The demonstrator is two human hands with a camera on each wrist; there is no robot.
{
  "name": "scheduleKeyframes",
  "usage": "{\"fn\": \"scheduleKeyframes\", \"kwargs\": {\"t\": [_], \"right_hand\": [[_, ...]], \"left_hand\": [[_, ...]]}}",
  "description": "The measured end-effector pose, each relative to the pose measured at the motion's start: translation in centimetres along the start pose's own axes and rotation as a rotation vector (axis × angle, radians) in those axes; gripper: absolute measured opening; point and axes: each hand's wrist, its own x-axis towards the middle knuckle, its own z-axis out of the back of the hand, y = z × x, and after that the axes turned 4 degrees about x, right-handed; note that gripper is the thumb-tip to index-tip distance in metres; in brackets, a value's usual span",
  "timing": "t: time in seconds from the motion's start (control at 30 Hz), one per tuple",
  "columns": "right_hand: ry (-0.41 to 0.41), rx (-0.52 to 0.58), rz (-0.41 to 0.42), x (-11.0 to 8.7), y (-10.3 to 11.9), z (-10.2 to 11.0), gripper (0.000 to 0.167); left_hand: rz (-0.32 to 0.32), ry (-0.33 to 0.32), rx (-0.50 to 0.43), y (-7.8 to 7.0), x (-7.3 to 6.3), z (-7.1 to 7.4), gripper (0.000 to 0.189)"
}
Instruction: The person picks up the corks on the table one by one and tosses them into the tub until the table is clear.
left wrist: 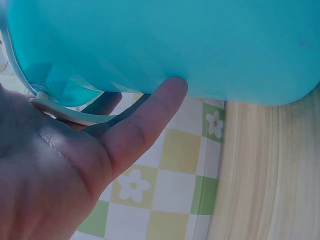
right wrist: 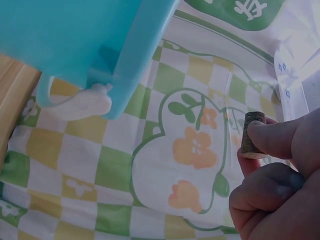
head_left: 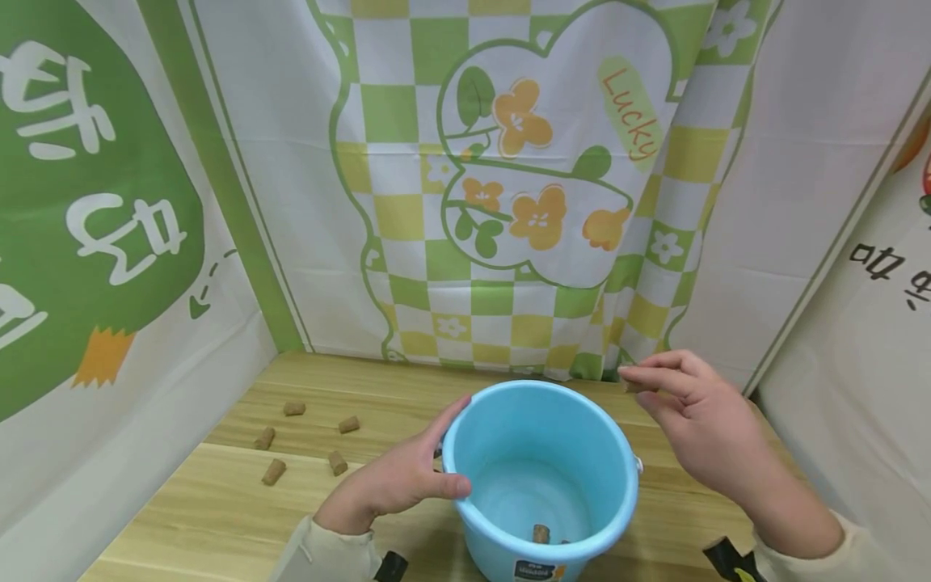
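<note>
A light blue bucket (head_left: pixel 534 420) stands on the wooden table with its mouth up. My left hand (head_left: pixel 403 477) grips its left side, the thumb over the rim and the fingers along the outside; the left wrist view shows a fingertip against the bucket wall (left wrist: pixel 230 45). To the right of the bucket, raised about level with its far rim, my right hand (head_left: pixel 709 420) pinches a small brown cork (right wrist: pixel 253 135) between thumb and fingers. Inside, a cork (head_left: pixel 541 533) lies at the bottom, with part of another beside it, mostly hidden by the near rim.
Several loose corks (head_left: pixel 338 463) lie scattered on the wooden table (head_left: pixel 182 517) left of the bucket. A checkered cloth (head_left: pixel 393 113) hangs behind the table, and printed cloth walls stand at both sides. The bucket's white handle (right wrist: pixel 80 102) hangs at its side.
</note>
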Motion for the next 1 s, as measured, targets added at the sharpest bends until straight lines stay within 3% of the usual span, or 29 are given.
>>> {"fn": "scheduleKeyframes", "kwargs": {"t": [0.4, 1.0], "right_hand": [[-0.007, -0.021, 0.105, 0.1, 0.9, -0.5, 0.038], [0.042, 0.094, 0.209, 0.1, 1.7, -1.7, 0.044]], "left_hand": [[-0.007, 0.011, -0.032, 0.2, 0.1, 0.0, 0.113], [0.007, -0.013, 0.012, 0.1, 0.0, 0.0, 0.112]]}}
